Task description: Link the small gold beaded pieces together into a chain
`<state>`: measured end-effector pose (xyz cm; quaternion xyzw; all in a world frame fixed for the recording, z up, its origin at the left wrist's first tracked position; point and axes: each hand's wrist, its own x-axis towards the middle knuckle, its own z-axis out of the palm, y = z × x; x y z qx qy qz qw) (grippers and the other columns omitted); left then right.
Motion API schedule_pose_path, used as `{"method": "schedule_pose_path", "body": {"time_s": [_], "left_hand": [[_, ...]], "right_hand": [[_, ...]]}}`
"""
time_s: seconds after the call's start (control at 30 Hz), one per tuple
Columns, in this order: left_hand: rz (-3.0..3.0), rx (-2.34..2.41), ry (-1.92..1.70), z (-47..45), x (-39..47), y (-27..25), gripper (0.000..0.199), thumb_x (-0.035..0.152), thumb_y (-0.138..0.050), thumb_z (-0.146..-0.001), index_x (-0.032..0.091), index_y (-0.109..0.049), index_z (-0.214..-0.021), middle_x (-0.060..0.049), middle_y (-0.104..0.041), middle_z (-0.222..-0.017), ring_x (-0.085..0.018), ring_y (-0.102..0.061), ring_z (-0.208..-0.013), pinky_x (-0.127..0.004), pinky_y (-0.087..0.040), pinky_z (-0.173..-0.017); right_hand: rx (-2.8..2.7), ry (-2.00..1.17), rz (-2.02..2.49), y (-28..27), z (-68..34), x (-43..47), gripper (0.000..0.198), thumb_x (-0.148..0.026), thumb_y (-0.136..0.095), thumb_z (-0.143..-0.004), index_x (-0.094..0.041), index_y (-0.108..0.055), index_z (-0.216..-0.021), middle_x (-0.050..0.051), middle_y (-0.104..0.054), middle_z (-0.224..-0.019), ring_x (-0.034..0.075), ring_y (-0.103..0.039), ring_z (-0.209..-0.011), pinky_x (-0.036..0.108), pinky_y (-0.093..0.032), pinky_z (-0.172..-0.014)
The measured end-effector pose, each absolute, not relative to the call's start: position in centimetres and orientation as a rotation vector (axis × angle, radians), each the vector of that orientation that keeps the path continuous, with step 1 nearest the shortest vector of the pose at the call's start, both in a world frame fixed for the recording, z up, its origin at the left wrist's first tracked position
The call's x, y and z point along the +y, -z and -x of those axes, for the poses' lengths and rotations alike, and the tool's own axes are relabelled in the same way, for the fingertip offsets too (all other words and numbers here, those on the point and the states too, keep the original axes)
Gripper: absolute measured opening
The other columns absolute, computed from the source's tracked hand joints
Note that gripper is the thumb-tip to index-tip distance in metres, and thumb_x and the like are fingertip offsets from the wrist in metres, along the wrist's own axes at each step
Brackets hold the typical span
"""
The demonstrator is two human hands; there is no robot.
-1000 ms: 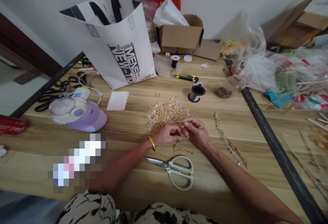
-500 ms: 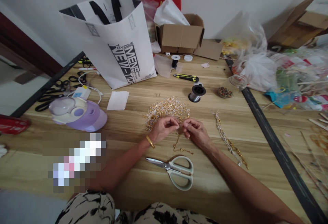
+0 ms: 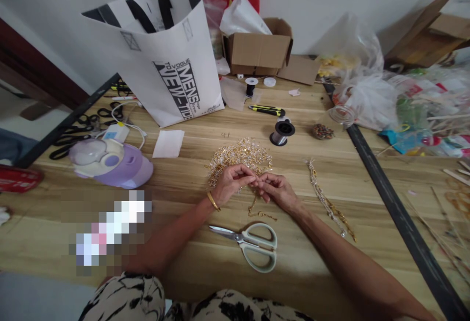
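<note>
My left hand (image 3: 235,181), with a gold bangle at its wrist, is closed in a pinch. Its fingertips meet those of my right hand (image 3: 279,191), which pinches too; what lies between the right fingertips is too small to make out. From just below the joined fingertips a thin gold chain (image 3: 261,214) trails down onto the table. Behind my hands lies a heap of gold and clear beaded chain (image 3: 238,153), partly covered by my left hand. Scissors (image 3: 253,245) with pale handles lie nearer to me, blades pointing left.
Gold and silver chains (image 3: 325,201) lie to the right. Further back are a wire spool (image 3: 282,133), a box cutter (image 3: 267,110) and a glass jar of beads (image 3: 323,131). A purple bottle (image 3: 125,167) and a white bag (image 3: 169,66) stand on the left.
My fingertips have come together, the right hand moving slightly left. A small silvery bit now shows below my left fingers. The scissors and the trailing chain have stayed put.
</note>
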<state>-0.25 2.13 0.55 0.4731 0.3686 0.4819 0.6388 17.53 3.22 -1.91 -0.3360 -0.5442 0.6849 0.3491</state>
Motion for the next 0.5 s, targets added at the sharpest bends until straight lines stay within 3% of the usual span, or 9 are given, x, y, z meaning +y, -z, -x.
{"method": "schedule_pose_path", "body": {"time_s": [0.5], "left_hand": [[-1.097, 0.912, -1.084, 0.30, 2.29, -0.18, 0.020, 0.026, -0.072, -0.070, 0.009, -0.064, -0.074, -0.005, -0.066, -0.073, -0.013, -0.061, -0.069, -0.026, -0.049, -0.069]], "right_hand": [[-1.393, -1.752, 0.918, 1.88, -17.56, 2.92, 0.027, -0.040, -0.068, -0.077, -0.015, -0.058, -0.077, -0.006, -0.048, -0.049, 0.005, -0.038, -0.038, 0.019, -0.030, -0.038]]}}
